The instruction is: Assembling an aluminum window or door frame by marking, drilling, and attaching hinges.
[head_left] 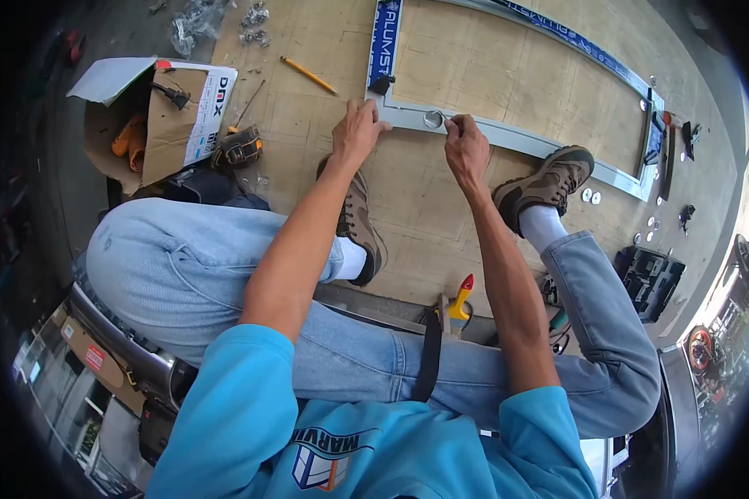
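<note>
A silver metal frame (516, 137) with blue printed film on some of its rails lies on the wooden board. My left hand (359, 133) grips the frame at its near left corner, thumb pointing right along the rail. Just above that hand, a small black piece (381, 84) sits on the corner. A round metal ring-like piece (433, 120) is set on the near rail between my hands. Right beside it, my right hand (468, 152) is closed with thumb and finger pinched at the rail; whatever they pinch is too small to make out.
Left lie an open cardboard box (168, 137), a tape measure (240, 148), a pencil (308, 75) and bagged hardware (195, 29). My shoe (549, 179) rests against the near rail. Round discs (591, 195), a hammer (672, 121) and a black case (651, 279) lie right; a yellow-handled brush (459, 303) is nearer.
</note>
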A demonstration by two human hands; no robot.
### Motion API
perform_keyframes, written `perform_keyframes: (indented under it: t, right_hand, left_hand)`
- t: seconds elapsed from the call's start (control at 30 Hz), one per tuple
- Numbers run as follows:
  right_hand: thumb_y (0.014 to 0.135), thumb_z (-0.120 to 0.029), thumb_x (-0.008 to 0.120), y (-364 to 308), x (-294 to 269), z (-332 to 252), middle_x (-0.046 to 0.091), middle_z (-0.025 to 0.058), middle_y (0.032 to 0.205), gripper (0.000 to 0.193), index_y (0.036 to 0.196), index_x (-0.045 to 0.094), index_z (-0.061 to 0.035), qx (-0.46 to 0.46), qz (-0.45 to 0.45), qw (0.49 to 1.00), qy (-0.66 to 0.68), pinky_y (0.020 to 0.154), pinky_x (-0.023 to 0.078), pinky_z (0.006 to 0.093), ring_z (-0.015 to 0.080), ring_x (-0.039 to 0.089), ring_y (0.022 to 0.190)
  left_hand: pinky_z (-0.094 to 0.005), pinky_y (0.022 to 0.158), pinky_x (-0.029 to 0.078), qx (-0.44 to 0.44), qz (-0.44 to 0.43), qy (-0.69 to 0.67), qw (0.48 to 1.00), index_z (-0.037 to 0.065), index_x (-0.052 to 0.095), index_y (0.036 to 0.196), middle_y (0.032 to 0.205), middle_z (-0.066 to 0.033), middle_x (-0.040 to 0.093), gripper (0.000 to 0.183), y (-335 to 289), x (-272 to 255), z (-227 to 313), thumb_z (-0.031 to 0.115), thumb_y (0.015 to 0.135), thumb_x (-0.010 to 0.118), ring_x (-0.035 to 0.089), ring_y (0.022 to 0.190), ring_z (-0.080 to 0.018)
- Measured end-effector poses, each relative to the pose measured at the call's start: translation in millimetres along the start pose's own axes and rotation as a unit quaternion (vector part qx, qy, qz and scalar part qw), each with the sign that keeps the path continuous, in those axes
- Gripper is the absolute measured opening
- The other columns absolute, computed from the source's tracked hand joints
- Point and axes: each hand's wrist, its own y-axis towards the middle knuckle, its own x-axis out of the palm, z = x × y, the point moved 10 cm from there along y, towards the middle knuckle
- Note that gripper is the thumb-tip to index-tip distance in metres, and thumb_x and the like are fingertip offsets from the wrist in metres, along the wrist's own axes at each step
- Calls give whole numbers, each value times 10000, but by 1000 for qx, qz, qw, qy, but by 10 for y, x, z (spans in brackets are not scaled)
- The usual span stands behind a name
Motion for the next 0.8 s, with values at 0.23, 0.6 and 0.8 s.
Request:
perform_keyframes:
  t: [0.23,0.6,0.8]
  right_hand:
    - [881,-205,560,170,55,-65,651,159,799,170,918,600,-44,-37,45,997,-53,664,464,402,351,621,740]
    - [883,-167,558,141,13,-167,647,110,824,99,902,563,-70,-109,93,987,-75,600,472,389,320,619,717]
    - [874,-173,560,115,58,-221,639,106,818,103,914,581,-80,-127,72,984,-99,599,474,393,321,619,732]
  left_hand:
    - [-431,757,469,1,7,-15,1000,99,539,878,994,-103,523,337,298,-88,-2,342,737,724,575,911,-316]
    - [-427,745,468,9,19,-24,999,103,553,858,955,-85,532,330,269,-112,22,334,717,742,577,904,-295]
    - [-429,742,467,3,19,-21,1000,101,552,858,955,-83,530,334,255,-112,18,338,719,741,577,906,-296]
